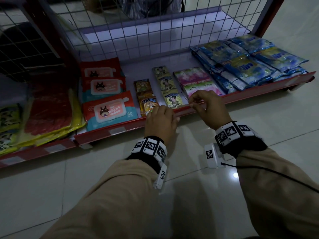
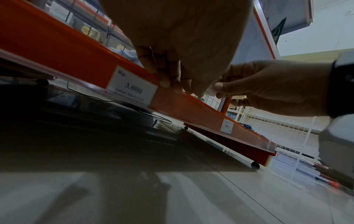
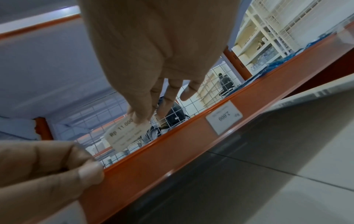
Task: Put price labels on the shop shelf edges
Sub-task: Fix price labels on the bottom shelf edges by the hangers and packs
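Note:
The red shelf edge [image 1: 245, 94] runs along the front of a low shelf, with a clear label strip [image 2: 254, 136] over it. My left hand [image 1: 160, 116] pinches the top lip of that strip between thumb and fingers [image 3: 90, 174]. Just to its right, my right hand [image 1: 194, 103] pinches a small white price label [image 3: 122, 134] printed "Rp 11.000", held slightly above the edge and apart from it. A "3.000" label [image 2: 132, 89] sits in the strip left of my left hand. A "2.000" label [image 3: 224, 116] sits further right.
On the shelf lie wet-wipe packs [image 1: 107, 111], small drink sachets [image 1: 148, 102], pink tissue packs [image 1: 198, 80] and blue sachets [image 1: 250, 64]. A wire grid [image 1: 138, 37] backs the shelf. Pale floor tiles [image 1: 51, 195] lie in front.

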Available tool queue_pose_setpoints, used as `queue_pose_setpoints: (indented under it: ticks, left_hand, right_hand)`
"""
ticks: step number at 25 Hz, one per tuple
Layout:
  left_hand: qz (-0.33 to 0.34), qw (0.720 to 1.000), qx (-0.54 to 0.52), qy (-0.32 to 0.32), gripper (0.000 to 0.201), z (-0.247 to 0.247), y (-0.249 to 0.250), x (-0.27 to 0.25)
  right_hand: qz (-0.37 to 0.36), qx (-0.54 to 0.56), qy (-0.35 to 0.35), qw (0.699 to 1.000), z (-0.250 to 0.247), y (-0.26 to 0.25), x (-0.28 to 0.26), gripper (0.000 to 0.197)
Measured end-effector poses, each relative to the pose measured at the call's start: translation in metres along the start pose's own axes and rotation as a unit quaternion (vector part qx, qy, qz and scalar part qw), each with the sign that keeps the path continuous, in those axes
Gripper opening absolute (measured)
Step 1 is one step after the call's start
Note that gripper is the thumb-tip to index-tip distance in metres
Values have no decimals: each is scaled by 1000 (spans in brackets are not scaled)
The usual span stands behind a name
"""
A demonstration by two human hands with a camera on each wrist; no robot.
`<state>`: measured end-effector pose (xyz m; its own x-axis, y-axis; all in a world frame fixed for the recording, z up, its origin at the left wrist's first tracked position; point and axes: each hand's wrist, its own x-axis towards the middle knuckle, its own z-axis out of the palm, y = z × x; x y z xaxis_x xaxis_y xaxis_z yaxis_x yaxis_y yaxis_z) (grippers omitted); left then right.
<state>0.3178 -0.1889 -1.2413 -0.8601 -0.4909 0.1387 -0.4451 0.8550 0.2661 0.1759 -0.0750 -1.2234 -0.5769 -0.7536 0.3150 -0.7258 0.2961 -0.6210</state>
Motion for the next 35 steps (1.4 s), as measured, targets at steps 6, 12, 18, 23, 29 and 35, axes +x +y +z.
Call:
queue_pose_setpoints:
  ticks: [6,12,18,23,29,35]
  left_hand:
    - [-31,997,-68,18,33,2,2,1]
    - [-11,1000,16,-12,32,7,0,3]
    - [-13,998,54,-18,32,6,3,4]
    - [-13,997,68,-30,31,5,5,4]
    - [-12,996,81,-35,32,5,6,4]
    - [-1,996,81,-21,31,7,5,1]
  right_hand:
    - [4,-17,-37,999,2,6,6,11]
    - [-23,-59,-68,996,6,7,4,14]
    - [-72,-163,-105,978,7,9,2,13]
    - [-69,-185,-116,973,8,8,3,15]
    - [-71,-196,-119,971,10,10,0,16]
    - [-72,-200,-110,971,11,11,-2,17]
